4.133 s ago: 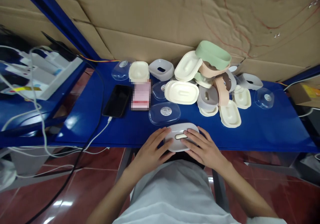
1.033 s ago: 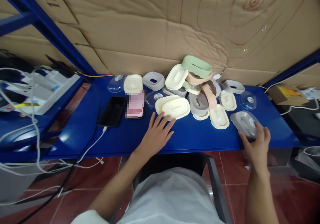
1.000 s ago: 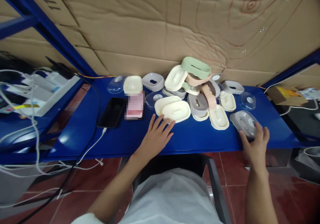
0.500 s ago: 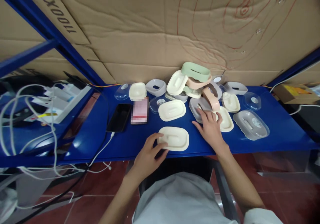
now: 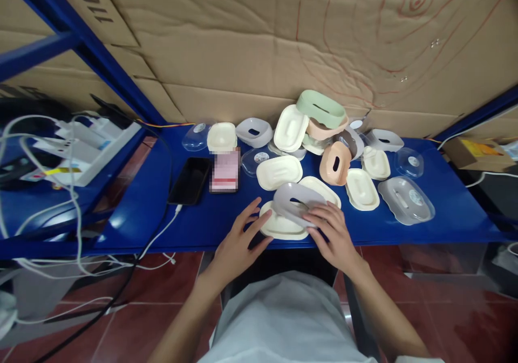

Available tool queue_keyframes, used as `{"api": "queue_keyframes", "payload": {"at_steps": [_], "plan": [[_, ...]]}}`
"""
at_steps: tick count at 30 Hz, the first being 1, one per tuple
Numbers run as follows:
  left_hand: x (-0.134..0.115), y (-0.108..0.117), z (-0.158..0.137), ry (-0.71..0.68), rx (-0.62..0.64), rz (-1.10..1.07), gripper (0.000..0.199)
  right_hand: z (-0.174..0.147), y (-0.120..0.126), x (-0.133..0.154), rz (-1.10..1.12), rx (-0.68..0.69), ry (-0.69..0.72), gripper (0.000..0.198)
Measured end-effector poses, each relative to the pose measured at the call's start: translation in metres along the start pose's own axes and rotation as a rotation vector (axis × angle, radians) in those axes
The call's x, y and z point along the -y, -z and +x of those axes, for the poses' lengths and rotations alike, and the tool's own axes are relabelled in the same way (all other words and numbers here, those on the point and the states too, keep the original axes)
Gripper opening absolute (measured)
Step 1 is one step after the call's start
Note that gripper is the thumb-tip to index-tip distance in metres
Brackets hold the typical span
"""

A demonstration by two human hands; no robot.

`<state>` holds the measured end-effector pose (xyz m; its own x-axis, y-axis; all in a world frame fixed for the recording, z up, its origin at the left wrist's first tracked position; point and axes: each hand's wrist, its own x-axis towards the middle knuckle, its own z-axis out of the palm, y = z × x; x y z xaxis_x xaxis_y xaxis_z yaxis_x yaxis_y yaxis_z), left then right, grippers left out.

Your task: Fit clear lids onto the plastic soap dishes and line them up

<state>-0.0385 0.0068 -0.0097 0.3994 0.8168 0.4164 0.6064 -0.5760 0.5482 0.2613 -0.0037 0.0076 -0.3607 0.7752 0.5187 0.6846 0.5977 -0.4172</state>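
In the head view, my right hand (image 5: 332,240) grips the right end of a grey slotted soap-dish shell (image 5: 283,194), tilted above a cream oval tray (image 5: 281,229). The shell covers part of that tray. My left hand (image 5: 240,238) is at the tray's left end, fingers spread and fingertips by its rim; whether they press on it I cannot tell. Just behind the shell lies another cream tray (image 5: 329,191), partly covered. One more cream tray (image 5: 279,172) lies farther back, and a peach slotted shell (image 5: 335,163) stands to the right.
A pile with a green shell (image 5: 321,107) leans near the cardboard wall (image 5: 226,45). Clear lids, including one on a grey dish (image 5: 408,201), lie at the right. A black phone (image 5: 190,180) with a white cable and a pink-screened device (image 5: 225,171) sit left on the blue table (image 5: 137,206).
My right hand has taken the grey shell from the pile and brought it left and nearer, over the cream tray. The peach shell has shifted. My left hand stays by the tray.
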Motion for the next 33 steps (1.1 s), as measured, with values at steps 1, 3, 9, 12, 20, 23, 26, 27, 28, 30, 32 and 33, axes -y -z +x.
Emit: {"api": "queue_keyframes", "payload": {"at_steps": [1,3,9,12,20,23,26,27,28,30,32,33], "plan": [[0.000,0.000,0.000,-0.011,-0.002,0.012,0.061,0.001,-0.002,0.003,0.016,0.041,0.022,0.041],[-0.001,0.001,0.003,-0.046,-0.007,0.046,0.055,0.004,-0.005,0.007,0.051,0.120,0.064,0.040],[-0.002,0.003,0.007,-0.139,0.000,0.065,0.028,0.004,-0.004,0.012,0.057,0.199,0.137,0.038],[-0.002,0.000,0.005,-0.153,-0.017,0.063,0.026,0.001,-0.005,0.012,0.033,0.219,0.149,0.036],[0.011,0.025,0.029,-0.068,-0.074,0.002,0.031,-0.005,-0.012,0.009,-0.079,0.205,0.165,0.033],[0.032,0.042,0.074,-0.036,-0.104,0.265,0.036,-0.006,-0.014,0.008,-0.058,0.169,0.152,0.033],[0.052,0.049,0.122,0.026,0.082,0.492,0.044,-0.007,-0.015,0.009,-0.049,0.134,0.135,0.031],[0.056,0.048,0.135,0.048,0.141,0.524,0.048,-0.008,-0.016,0.009,-0.051,0.122,0.130,0.031],[0.059,0.046,0.145,0.060,0.190,0.536,0.051,-0.008,-0.016,0.010,-0.058,0.110,0.124,0.031],[0.060,0.039,0.158,0.085,0.254,0.536,0.055,-0.009,-0.018,0.011,-0.100,0.085,0.109,0.033],[0.059,0.032,0.162,0.116,0.273,0.533,0.057,-0.009,-0.019,0.013,-0.180,0.065,0.079,0.041],[0.057,0.029,0.163,0.135,0.271,0.534,0.057,-0.008,-0.019,0.013,-0.224,0.055,0.059,0.046]]}}
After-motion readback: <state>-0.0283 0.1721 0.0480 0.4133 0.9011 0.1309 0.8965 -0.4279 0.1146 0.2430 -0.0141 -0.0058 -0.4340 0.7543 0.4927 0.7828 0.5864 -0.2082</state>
